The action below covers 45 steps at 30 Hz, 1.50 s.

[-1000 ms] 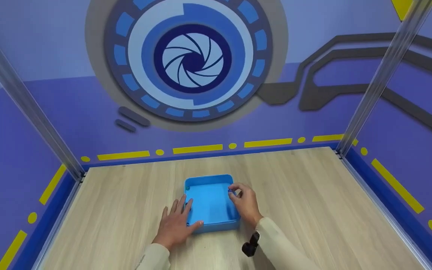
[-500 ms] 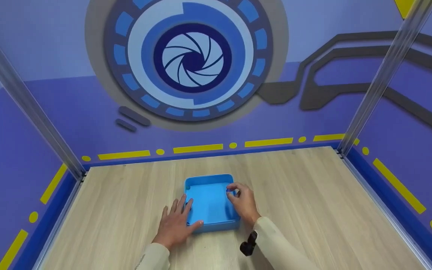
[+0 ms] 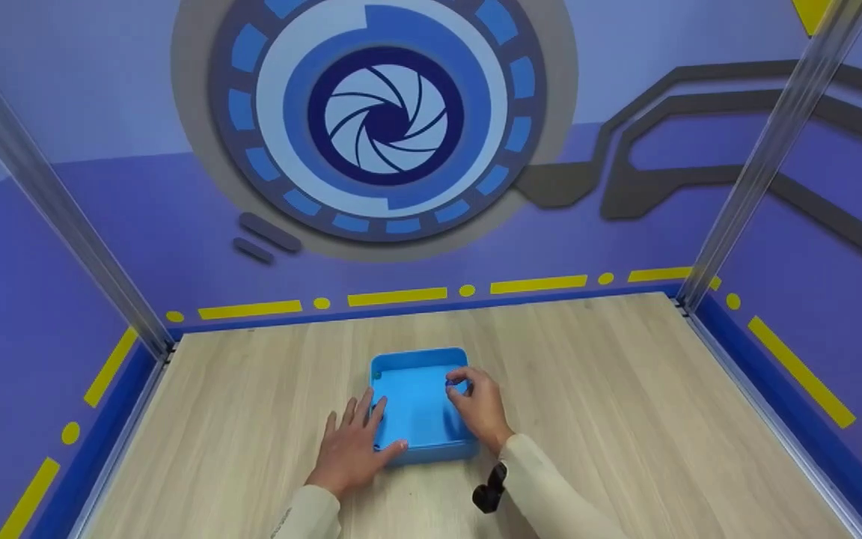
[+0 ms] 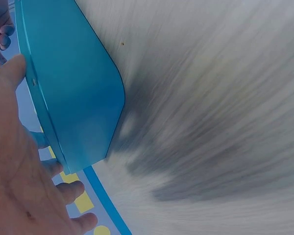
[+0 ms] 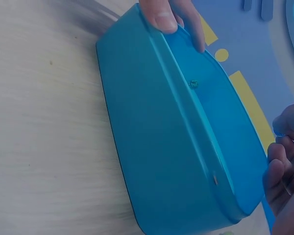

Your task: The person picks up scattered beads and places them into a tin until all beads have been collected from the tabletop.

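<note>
A light blue open-topped box [image 3: 431, 455] stands on the wooden table. My left hand [image 3: 352, 455] rests with spread fingers over its left rim, the thumb at the front rim; the left wrist view shows the palm [image 4: 19, 152] beside the box wall [image 4: 73, 83]. My right hand [image 3: 482, 408] is above the right side of the box and pinches a small dark blue piece [image 3: 450, 383] between thumb and forefinger. Fingers mostly cover this piece, so its kind is unclear. Inside, at the far left corner, lies a small green see-through piece [image 5: 193, 84], perhaps a marble.
The pale wood table [image 3: 588, 389] surrounds the box. Purple-blue printed walls [image 3: 461, 262] close off the back and sides, with metal posts [image 3: 760, 165] at the corners. A black device [image 3: 489, 490] is strapped at my right wrist.
My right hand has shifted slightly left, further over the box, with the small blue piece still pinched. The left hand and the box stay where they were.
</note>
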{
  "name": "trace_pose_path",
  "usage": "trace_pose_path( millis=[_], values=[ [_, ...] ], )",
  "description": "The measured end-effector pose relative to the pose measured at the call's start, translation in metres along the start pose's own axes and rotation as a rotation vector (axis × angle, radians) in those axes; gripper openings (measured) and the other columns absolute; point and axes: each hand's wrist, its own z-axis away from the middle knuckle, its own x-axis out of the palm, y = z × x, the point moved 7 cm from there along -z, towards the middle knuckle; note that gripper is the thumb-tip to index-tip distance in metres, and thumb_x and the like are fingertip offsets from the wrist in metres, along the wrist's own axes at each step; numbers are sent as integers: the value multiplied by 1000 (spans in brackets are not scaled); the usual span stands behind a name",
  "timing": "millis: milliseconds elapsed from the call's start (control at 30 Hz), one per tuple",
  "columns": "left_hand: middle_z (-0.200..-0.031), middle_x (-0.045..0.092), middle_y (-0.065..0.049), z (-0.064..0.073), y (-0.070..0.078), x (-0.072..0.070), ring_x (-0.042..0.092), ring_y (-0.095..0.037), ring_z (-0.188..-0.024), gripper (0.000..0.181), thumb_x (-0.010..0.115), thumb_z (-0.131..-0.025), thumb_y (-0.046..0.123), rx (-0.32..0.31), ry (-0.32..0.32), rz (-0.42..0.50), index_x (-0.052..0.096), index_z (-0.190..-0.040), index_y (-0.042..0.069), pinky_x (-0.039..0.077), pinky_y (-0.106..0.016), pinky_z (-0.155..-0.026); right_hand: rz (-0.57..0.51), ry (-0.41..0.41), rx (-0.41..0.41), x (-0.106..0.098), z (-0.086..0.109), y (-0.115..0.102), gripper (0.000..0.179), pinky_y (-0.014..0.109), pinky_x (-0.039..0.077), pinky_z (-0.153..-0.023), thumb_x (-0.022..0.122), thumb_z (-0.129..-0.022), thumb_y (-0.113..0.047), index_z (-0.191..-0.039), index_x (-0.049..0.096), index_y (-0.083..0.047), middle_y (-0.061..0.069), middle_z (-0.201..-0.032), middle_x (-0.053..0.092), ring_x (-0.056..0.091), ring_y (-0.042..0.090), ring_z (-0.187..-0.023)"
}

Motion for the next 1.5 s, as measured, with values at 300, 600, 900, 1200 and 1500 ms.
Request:
trace_pose_path(
  millis=[300, 600, 900, 1200, 1500],
  values=[
    [-161, 23, -7, 0, -2, 2, 24, -40, -147, 90, 46, -82, 78, -2, -3, 4, 34, -151, 22, 18, -67, -113, -8, -21, 38, 6, 1, 2, 13, 19, 47, -68, 67, -89, -8, -101, 69, -11, 4, -98, 66, 52, 12, -76],
    [-161, 23, -9, -3, -2, 4, 24, -41, -146, 87, 52, -84, 72, 0, -8, 11, 34, -151, 20, 18, -69, -111, 23, -30, 53, 14, 4, 1, 15, 21, 47, -71, 67, -89, -9, -104, 69, -10, 3, -100, 66, 54, 12, -79],
    [-161, 24, -10, -2, -1, 2, 26, -41, -145, 85, 51, -85, 70, 8, -5, 16, 35, -150, 18, 19, -69, -111, 85, -12, 19, 16, 5, -2, 13, 29, 41, -78, 71, -87, -11, -99, 70, -14, -1, -95, 67, 55, 12, -76],
    [-161, 22, -9, -1, -2, 2, 24, -42, -146, 87, 49, -84, 73, 3, -15, 27, 34, -151, 19, 18, -69, -112, 85, -32, 27, 17, 5, -3, 13, 27, 41, -73, 70, -87, -11, -100, 70, -13, -1, -96, 67, 53, 10, -74],
    [-162, 20, -7, -1, -4, 3, 23, -40, -147, 91, 44, -82, 79, 2, -13, 26, 33, -151, 21, 18, -67, -113, 75, -40, 46, 18, 4, -2, 15, 22, 47, -71, 70, -88, -11, -103, 70, -12, 1, -99, 67, 55, 12, -79]
  ],
)
